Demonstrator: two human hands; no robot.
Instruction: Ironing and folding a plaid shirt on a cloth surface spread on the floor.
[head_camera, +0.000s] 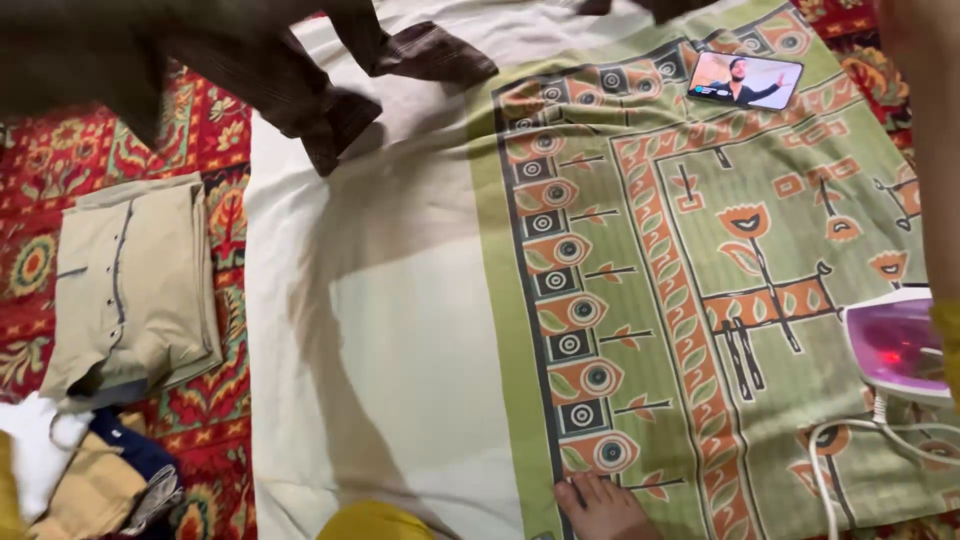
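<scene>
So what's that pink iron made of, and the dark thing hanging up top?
The iron looks like glossy plastic: a see-through pink body with a white rim, lit red inside. The dark garment looks like soft woven cloth, matte, with faint stripes; it droops and folds.

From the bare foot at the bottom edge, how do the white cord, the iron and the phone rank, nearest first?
From the bare foot:
1. White cord, lower right.
2. Iron, right edge.
3. Phone, top, farthest.
</scene>
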